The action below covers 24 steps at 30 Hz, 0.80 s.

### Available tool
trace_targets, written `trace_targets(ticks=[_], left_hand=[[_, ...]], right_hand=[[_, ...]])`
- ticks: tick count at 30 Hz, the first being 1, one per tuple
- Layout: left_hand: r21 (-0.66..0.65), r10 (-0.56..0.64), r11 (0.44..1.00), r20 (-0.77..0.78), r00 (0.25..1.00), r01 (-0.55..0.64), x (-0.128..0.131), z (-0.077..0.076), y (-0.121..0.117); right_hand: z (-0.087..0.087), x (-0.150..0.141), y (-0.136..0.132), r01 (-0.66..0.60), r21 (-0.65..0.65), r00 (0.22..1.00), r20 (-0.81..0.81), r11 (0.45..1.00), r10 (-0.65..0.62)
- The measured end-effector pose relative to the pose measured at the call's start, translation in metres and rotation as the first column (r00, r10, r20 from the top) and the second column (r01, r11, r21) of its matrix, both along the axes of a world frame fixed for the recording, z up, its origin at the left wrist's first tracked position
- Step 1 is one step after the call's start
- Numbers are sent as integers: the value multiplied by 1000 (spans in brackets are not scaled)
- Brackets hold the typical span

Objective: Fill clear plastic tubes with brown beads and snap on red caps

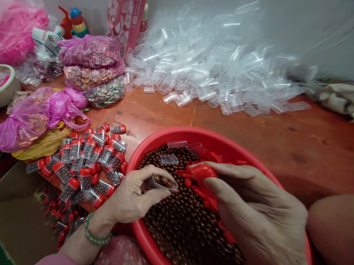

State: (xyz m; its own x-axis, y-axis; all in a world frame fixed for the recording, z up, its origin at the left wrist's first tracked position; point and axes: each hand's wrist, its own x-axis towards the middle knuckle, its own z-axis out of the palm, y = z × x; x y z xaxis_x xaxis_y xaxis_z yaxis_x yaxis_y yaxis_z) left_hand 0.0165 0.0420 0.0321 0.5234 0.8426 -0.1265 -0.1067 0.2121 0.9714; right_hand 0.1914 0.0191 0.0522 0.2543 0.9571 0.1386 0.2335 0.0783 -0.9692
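Left hand (139,191) pinching a clear tube (163,182) of brown balls, right hand (258,210) pinching a red cap (203,173).

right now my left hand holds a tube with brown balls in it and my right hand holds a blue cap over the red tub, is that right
Not quite: the cap in your right hand is red, not blue, as the head view shows. Your left hand does hold a tube with brown balls in it.

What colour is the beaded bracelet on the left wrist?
Pale green; it shows best in the head view, just behind the left hand.
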Motion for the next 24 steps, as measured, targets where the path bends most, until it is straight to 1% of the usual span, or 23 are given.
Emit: trace_targets(ticks=[2,5,8,12,15,18,20,22,24], left_hand=[[55,-29,998,-47,998,32,-3,4,4],[69,-74,995,-58,996,78,-5,7,10],[80,-111,990,-56,992,115,-4,6,17],[116,-74,989,-109,991,86,-1,3,22],[138,-69,987,-121,990,85,1,2,24],[101,-67,992,-95,993,76,2,-1,22],[50,-71,996,-68,995,75,3,-3,20],[-22,-55,998,-21,998,54,5,-4,17],[-79,-72,994,9,997,73,7,-4,15]], right_hand=[[-1,1,1,62,-18,997,-44,998,-63],[-4,1,3,62,0,996,-67,998,-62],[-6,0,3,64,18,996,-62,998,-63],[-8,0,1,63,48,998,-19,997,-63],[-10,0,1,30,111,999,27,993,-33],[-10,0,1,-15,182,997,77,983,1],[-9,-1,1,-39,211,994,108,977,16],[-8,-1,0,-38,208,993,121,977,12],[-7,-2,-1,-27,187,992,127,982,3]])
